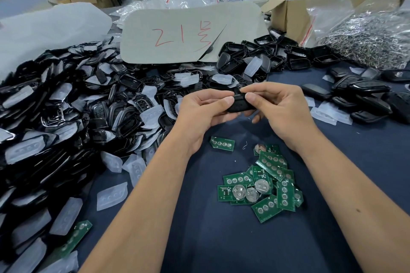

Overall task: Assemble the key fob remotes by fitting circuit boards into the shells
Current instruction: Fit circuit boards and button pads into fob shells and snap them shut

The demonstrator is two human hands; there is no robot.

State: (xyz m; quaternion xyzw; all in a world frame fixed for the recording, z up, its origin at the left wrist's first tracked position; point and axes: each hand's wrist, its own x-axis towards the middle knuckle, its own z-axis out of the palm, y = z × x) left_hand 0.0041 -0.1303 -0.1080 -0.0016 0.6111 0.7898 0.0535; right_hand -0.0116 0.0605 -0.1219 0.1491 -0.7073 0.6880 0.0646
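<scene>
A black key fob shell point(240, 104) hangs above the dark blue table point(199, 239), gripped from both ends. My left hand point(199, 113) holds its left end with thumb on top and fingers curled beneath. My right hand point(277, 108) pinches its right end between thumb and fingers. What is inside the shell is hidden. Below my hands lies a pile of green circuit boards point(264, 186), some with round coin cells. A single board point(222, 143) lies apart, near my left wrist.
A big heap of black shell halves and translucent rubber pads point(66, 122) fills the left. Closed black fobs point(363, 97) lie at the right. A grey card with red writing point(188, 33), a cardboard box point(288, 15) and a bag of metal rings point(372, 40) stand behind.
</scene>
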